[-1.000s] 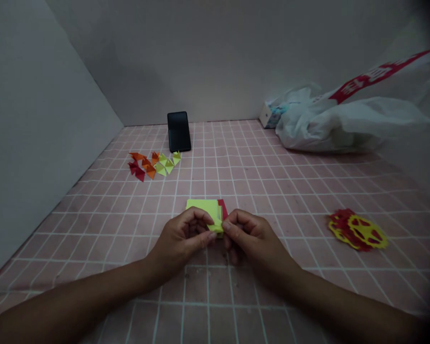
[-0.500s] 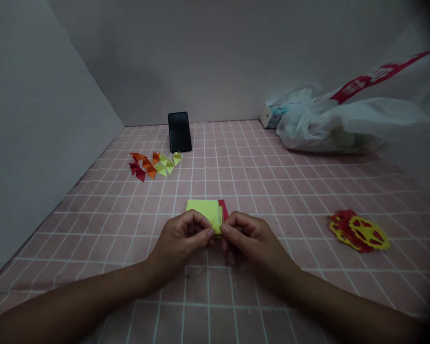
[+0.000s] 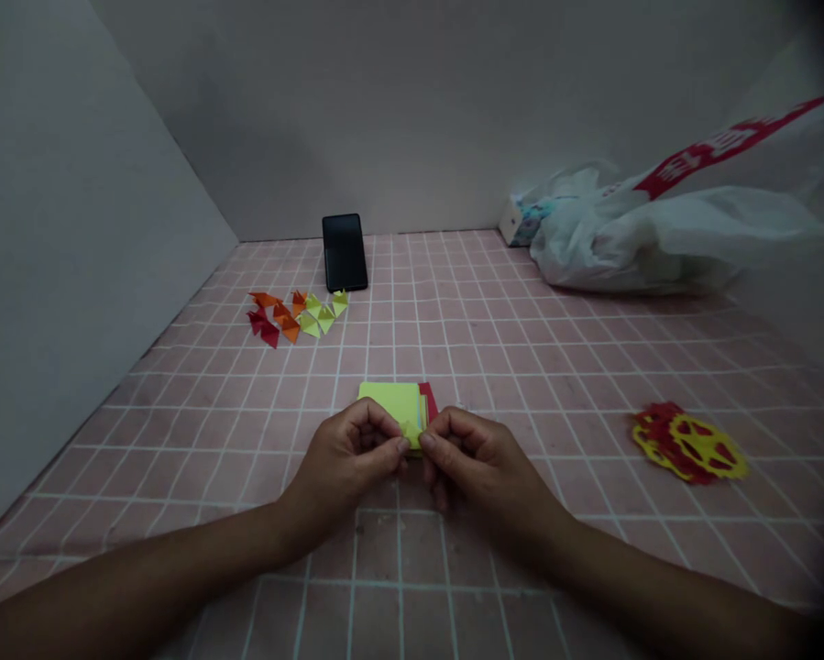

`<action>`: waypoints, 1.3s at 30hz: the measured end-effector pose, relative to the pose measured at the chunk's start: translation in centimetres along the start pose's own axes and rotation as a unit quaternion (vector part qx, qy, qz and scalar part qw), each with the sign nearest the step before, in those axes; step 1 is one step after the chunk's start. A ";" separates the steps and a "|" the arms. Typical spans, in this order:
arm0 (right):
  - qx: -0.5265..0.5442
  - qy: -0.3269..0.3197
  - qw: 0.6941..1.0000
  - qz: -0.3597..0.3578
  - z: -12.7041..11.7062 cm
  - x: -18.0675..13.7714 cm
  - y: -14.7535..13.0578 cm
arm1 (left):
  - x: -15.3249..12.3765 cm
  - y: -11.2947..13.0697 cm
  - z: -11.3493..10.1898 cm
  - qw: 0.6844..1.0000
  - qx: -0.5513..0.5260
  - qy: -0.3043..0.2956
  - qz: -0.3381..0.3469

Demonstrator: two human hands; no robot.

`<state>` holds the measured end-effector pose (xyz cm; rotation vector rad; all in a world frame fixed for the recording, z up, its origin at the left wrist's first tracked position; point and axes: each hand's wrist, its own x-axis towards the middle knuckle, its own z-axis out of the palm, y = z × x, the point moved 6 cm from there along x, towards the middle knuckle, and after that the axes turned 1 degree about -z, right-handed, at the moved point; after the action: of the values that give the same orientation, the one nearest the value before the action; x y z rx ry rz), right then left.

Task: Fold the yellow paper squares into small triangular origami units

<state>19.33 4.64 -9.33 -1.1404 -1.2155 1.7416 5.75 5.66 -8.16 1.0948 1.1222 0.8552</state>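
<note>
A small folded yellow paper [image 3: 412,431] is pinched between my two hands, low over a paper stack. My left hand [image 3: 349,449] closes thumb and forefinger on its left side. From the other side, my right hand [image 3: 477,458] pinches its right edge the same way. The stack of coloured paper squares [image 3: 388,396] lies just behind, yellow on top, with a red sheet [image 3: 429,396] sticking out at the right. My fingers hide most of the folded paper, so its exact shape is unclear.
Several folded paper pieces [image 3: 288,323] in red, orange and yellow lie at the back left. Behind them a black phone [image 3: 345,253] leans upright. Red and yellow gear-like cutouts [image 3: 690,445] sit at the right. A white plastic bag [image 3: 631,243] and a tissue box [image 3: 518,222] stand at the back right.
Both hands stay at nearly the same place, with only slight finger shifts on the folded yellow paper. Nothing else has visibly moved.
</note>
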 end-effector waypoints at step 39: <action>0.016 -0.032 0.999 -0.010 0.4 -0.2 -0.1 | -0.4 0.7 -0.4 0.999 0.013 0.025 0.021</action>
<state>19.02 4.38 -9.11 -1.0567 -1.2285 1.7885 5.28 5.57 -7.38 1.1280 1.1578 0.9081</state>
